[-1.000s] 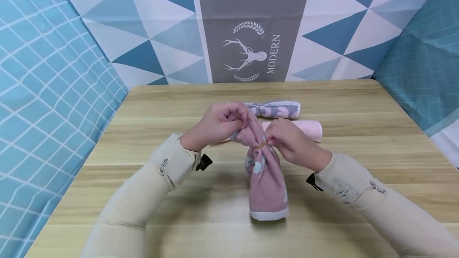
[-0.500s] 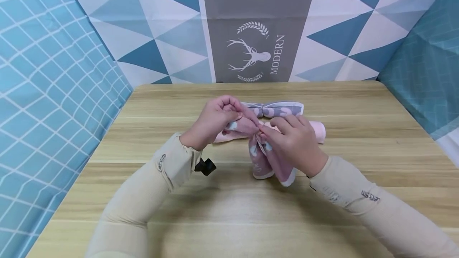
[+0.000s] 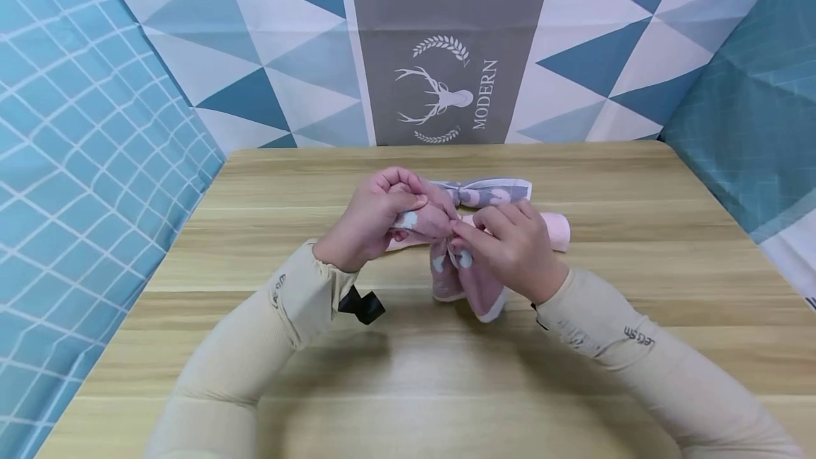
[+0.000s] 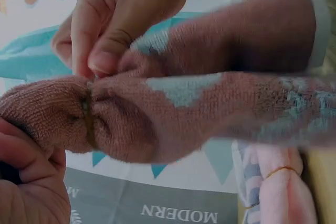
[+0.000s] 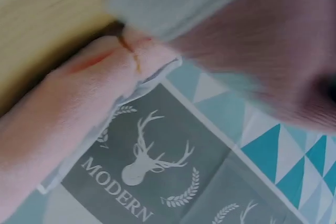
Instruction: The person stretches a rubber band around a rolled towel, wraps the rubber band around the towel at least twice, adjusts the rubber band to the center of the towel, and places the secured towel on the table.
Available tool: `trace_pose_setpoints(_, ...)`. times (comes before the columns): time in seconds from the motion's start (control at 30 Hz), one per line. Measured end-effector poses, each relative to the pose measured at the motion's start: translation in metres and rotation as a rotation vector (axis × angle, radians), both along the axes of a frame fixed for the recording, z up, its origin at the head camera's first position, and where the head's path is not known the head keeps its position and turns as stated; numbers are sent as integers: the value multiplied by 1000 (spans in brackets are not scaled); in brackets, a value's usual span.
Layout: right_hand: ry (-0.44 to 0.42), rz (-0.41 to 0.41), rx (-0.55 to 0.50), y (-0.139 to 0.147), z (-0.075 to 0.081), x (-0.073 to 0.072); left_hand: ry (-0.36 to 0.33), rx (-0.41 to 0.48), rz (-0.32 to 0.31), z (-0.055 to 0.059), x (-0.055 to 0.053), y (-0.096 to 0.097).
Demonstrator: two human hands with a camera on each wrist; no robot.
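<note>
A dusty-pink hand towel with pale patches (image 3: 481,287), gathered at the middle, is held above the table between both hands. My left hand (image 3: 372,222) grips its bunched upper end. My right hand (image 3: 515,250) pinches the towel at the gather, fingertips on the rubber band. In the left wrist view, the rubber band (image 4: 88,119) circles the towel's neck, with the right thumb and forefinger against it. The towel's other end hangs down in two splayed flaps. In the right wrist view, only blurred towel cloth (image 5: 252,40) shows and no fingers do.
Behind the held towel lies a rolled light-pink towel (image 3: 556,231), banded at its middle. Farther back is a rolled grey-purple patterned towel (image 3: 497,192), also tied. The wooden table (image 3: 287,183) meets a patterned cloth backdrop (image 3: 306,55).
The towel's long lower end has come up from the front of the table and now hangs shorter, in two flaps. My right hand has turned over the band, its fingertips pointing left.
</note>
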State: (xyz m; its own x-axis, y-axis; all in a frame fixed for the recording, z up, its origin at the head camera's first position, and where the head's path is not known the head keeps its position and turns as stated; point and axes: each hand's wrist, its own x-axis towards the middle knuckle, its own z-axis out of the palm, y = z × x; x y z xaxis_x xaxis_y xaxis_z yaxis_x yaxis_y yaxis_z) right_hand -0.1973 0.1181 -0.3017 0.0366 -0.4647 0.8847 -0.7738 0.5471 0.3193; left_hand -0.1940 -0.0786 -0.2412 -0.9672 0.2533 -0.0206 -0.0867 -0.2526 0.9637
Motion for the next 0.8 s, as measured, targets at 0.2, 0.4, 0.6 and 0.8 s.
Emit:
trace_pose_setpoints(0.2, -93, 16, 57, 1, 4, -1, -35, 36, 27, -6, -7, 5)
trace_pose_setpoints(0.4, -216, 38, 104, -1, 2, -1, -30, 8, 24, -9, -6, 7)
trace_pose_setpoints(0.6, -288, 46, 207, 5, -3, -1, 89, -170, 9, -12, -11, -1)
trace_pose_setpoints(0.8, -234, 121, 195, 10, -13, 1, 178, -221, 4, -13, -16, -5)
